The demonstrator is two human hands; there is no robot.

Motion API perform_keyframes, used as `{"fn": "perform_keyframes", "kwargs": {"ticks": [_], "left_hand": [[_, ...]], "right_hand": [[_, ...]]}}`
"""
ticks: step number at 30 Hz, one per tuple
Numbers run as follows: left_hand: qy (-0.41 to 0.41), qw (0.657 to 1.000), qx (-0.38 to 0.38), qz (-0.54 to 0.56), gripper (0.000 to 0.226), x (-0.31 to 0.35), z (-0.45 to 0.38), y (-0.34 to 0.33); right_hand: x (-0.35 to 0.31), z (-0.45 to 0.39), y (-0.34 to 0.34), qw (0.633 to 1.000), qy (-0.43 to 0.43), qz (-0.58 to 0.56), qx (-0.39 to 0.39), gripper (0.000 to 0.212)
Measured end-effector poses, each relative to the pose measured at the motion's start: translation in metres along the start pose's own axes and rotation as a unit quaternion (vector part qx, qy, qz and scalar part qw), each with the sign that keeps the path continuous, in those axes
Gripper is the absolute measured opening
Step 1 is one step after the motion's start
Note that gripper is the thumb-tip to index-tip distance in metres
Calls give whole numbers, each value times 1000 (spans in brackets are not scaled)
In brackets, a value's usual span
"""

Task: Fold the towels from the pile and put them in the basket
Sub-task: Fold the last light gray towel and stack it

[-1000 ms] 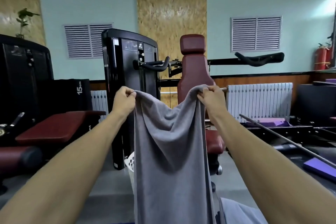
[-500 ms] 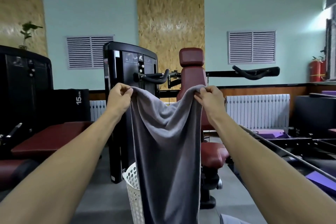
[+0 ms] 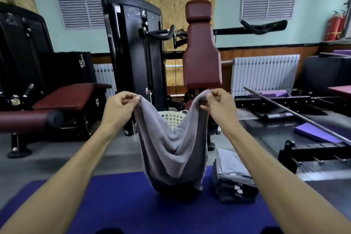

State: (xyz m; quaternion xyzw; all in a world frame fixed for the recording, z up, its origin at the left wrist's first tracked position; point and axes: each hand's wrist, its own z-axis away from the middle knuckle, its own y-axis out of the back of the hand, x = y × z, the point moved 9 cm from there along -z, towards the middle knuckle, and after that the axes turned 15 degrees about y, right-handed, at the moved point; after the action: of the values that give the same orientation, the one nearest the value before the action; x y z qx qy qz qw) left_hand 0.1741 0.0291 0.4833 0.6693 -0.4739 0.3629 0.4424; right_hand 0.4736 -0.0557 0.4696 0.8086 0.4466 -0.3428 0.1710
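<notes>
A grey towel (image 3: 171, 150) hangs in front of me, sagging in the middle, its lower end touching the blue mat (image 3: 117, 199). My left hand (image 3: 119, 105) pinches its top left corner and my right hand (image 3: 218, 104) pinches its top right corner, both arms stretched out. Behind the towel stands a white perforated basket (image 3: 171, 118), mostly hidden by the cloth. A stack of grey and dark towels (image 3: 232, 176) lies on the mat's right edge, just inside my right forearm.
A black weight machine (image 3: 133, 53) with a maroon seat (image 3: 201, 47) rises behind the basket. A maroon bench (image 3: 62, 99) stands at the left. A steel bar (image 3: 296, 115) and black frame lie at the right, with radiators along the wall.
The view has tilted down, and my hands have lowered the towel until its bottom meets the mat. The mat, the towel stack and more of the basket have come into view.
</notes>
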Motion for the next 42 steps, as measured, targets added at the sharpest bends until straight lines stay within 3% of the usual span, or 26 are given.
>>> {"fn": "perform_keyframes", "kwargs": {"ticks": [6, 13, 20, 26, 30, 34, 37, 42], "left_hand": [[69, 996, -51, 30, 11, -41, 21, -10], [206, 972, -114, -28, 8, -163, 40, -59], [309, 932, -161, -97, 8, -288, 43, -114], [385, 858, -275, -199, 11, -412, 45, -178], [413, 822, -320, -226, 12, -495, 47, -210], [426, 814, -304, -254, 15, -568, 38, -227], [422, 820, -269, -278, 14, -622, 27, -228], [341, 826, -267, -360, 5, -686, 12, -222]], "right_hand": [[4, 31, 2, 997, 2, 68, -44, 13], [116, 97, -9, 966, -120, 157, -167, 16], [252, 150, -30, 873, -211, 286, -334, 22], [366, 205, -68, 765, -222, 316, -516, 15], [434, 236, -91, 727, -232, 316, -564, 15], [501, 253, -107, 739, -232, 327, -541, 19], [555, 265, -114, 764, -288, 319, -481, 24], [625, 303, -143, 810, -374, 230, -388, 25]]}}
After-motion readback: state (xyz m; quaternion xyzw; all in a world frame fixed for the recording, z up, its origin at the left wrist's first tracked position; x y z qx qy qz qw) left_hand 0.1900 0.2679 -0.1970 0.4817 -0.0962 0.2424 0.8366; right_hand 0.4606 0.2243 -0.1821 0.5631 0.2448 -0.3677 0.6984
